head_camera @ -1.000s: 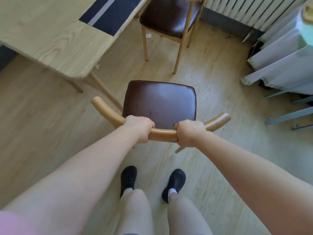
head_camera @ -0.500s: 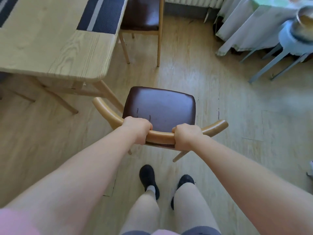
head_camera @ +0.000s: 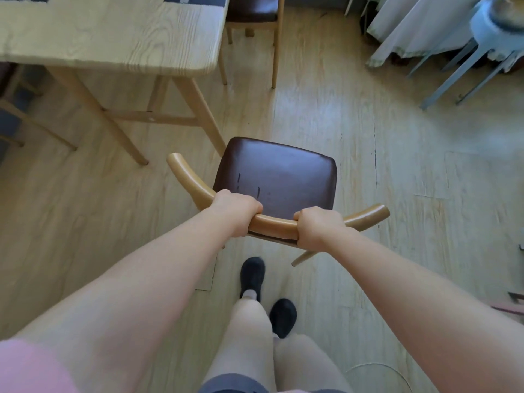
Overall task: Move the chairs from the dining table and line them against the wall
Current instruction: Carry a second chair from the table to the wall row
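A wooden chair [head_camera: 278, 177] with a dark brown padded seat stands in front of me, its curved backrest rail toward me. My left hand [head_camera: 236, 211] grips the rail left of its middle. My right hand [head_camera: 317, 226] grips it right of the middle. One chair leg shows below my right hand. The light wood dining table [head_camera: 113, 32] fills the upper left, its corner leg close to the chair's seat. A second brown-seated chair [head_camera: 255, 9] stands at the table's far right side, partly cut off by the frame's top.
A white cloth [head_camera: 411, 26] hangs over furniture at the upper right, beside a grey-legged stool [head_camera: 482, 52]. Another chair's legs [head_camera: 17, 117] show under the table at far left. My feet in dark shoes [head_camera: 252, 275] stand on the wood floor behind the chair.
The chair in my hands has moved back and away from the table; the table and the second chair have shifted toward the top left of view. My feet have stepped.
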